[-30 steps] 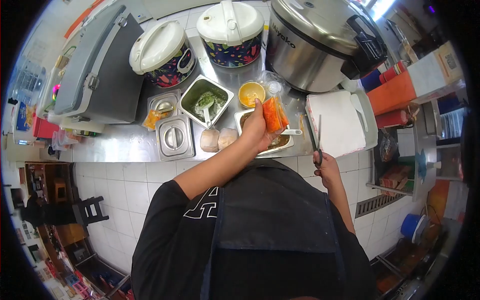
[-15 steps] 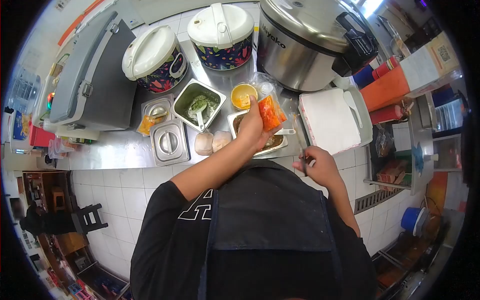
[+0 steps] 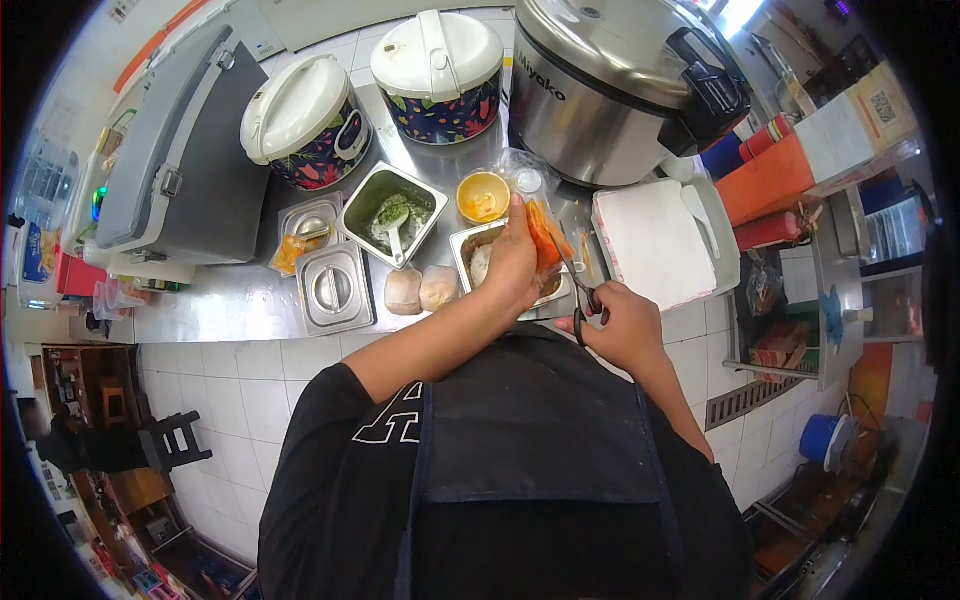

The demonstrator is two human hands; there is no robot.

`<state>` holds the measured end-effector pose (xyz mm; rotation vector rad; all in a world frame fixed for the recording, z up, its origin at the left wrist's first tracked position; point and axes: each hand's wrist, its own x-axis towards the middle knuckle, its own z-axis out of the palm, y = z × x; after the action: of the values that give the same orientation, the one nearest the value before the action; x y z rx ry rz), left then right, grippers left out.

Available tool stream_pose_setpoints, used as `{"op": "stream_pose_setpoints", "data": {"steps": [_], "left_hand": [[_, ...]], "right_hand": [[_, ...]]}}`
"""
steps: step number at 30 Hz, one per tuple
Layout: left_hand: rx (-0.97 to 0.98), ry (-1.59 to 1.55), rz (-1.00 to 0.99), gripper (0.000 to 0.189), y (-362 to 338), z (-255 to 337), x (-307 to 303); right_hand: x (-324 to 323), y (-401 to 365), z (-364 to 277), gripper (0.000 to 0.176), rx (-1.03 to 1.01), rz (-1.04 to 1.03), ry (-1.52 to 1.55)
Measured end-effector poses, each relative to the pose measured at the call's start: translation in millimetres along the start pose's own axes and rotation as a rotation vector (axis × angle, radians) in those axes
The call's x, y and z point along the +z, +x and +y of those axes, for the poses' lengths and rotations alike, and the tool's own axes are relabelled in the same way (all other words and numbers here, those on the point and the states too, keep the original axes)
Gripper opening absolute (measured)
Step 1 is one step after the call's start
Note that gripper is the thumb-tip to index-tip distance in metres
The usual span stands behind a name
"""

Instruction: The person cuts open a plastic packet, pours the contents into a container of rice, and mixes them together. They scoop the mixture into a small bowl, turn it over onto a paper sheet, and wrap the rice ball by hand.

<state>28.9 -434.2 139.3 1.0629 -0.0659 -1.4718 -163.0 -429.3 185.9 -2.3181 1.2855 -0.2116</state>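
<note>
An orange-red plastic packet [image 3: 545, 236] is gripped in my left hand [image 3: 514, 262], above a metal tray [image 3: 462, 246] of food. My right hand [image 3: 622, 326] holds black-handled scissors [image 3: 580, 313], whose blades reach up to the packet. Behind the packet stands a small yellow bowl [image 3: 484, 197] with orange residue. Left of it is a square metal container [image 3: 395, 215] of green and white food with a white spoon [image 3: 396, 238] in it. Two pale wrapped rounds [image 3: 421, 290] lie beside a lidded metal tin [image 3: 336, 288].
Two patterned pots with white lids [image 3: 437, 75] [image 3: 306, 122] and a large steel cooker [image 3: 600, 100] stand at the back. A grey box [image 3: 180, 150] is at the left. White paper sheets [image 3: 655, 240] in a tray lie at the right. A person in dark clothes [image 3: 75, 440] is far left.
The scissors have moved up and left, their blades now at the packet. My left hand has turned the packet so that it shows more narrowly.
</note>
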Motion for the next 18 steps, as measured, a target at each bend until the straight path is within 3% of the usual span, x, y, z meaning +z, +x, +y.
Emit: {"op": "stream_pose_setpoints", "data": {"steps": [7,18], "left_hand": [[0.08,-0.038,-0.168,0.069,-1.0,-3.3,-4.4],[0.432,0.087,-0.039,0.048,-10.9,-2.6,-4.6]], "right_hand": [[-5.3,-1.3,5.0,0.064,-0.024,-0.033,0.05],[-14.4,-3.9,5.9,0.065,-0.081,-0.057,0.085]]}}
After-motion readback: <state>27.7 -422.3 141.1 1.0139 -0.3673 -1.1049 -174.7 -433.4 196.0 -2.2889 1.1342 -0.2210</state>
